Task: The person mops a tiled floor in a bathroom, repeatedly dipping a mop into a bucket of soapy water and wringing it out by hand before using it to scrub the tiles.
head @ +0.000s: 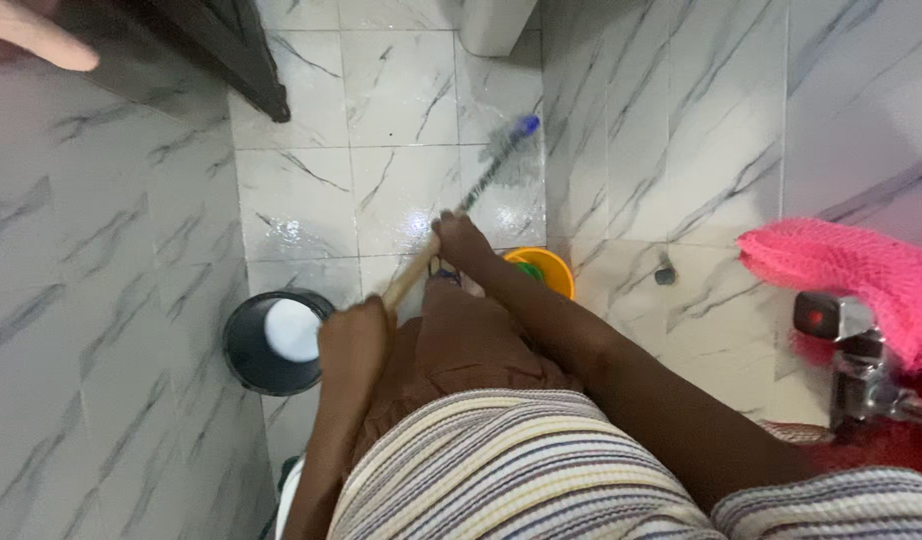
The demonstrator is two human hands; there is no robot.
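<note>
Wooden brush handle (413,272) gripped by both hands, left (353,332) lower, right (461,240) higher, bristles ahead

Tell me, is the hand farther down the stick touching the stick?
Touching. The head view shows the right hand with its fingers wrapped around the wooden stick, no gap between them.

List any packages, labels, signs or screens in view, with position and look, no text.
None show: no package, label, sign or screen.
Nearest to one: a small red patch on the chrome tap fitting at the right edge, below the pink cloth; too blurred to tell whether it is a label.
</note>
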